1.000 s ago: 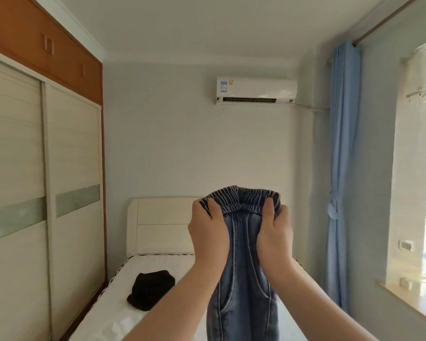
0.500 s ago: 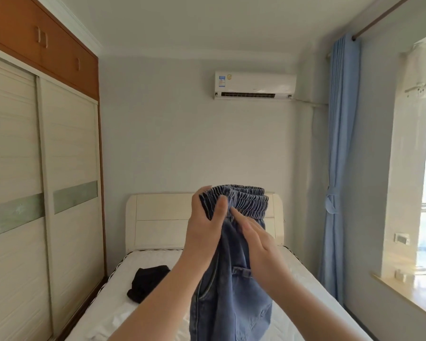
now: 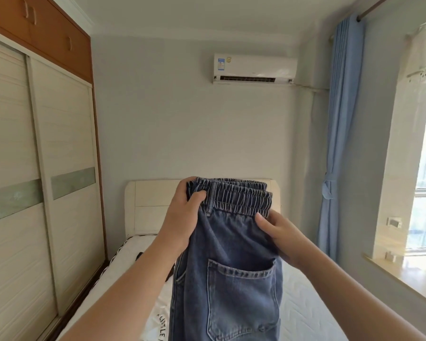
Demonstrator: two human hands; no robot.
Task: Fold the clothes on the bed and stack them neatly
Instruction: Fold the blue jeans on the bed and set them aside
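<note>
Item under handling: one pair of blue jeans (image 3: pixel 231 267), held upright in the air above the bed (image 3: pixel 305 303), at roughly 6 o'clock in the head view, with the elastic waistband uppermost and the back pocket facing the wearer. The left hand (image 3: pixel 182 217) grasps the waistband at its 9 o'clock end, thumb over the gathered elastic; the right hand (image 3: pixel 280 232) pinches the cloth just below the waistband at its 3 o'clock end, thumb on the near face, fingers hidden behind. Judgement: the high, two-point hold lets the legs hang straight under their own weight, so the seams line up before folding; the garment appears already doubled leg on leg. A white garment with dark lettering (image 3: pixel 161 323) lies on the mattress at 7 o'clock, partly hidden by the left forearm, not yet folded. No finished stack is in view.
</note>
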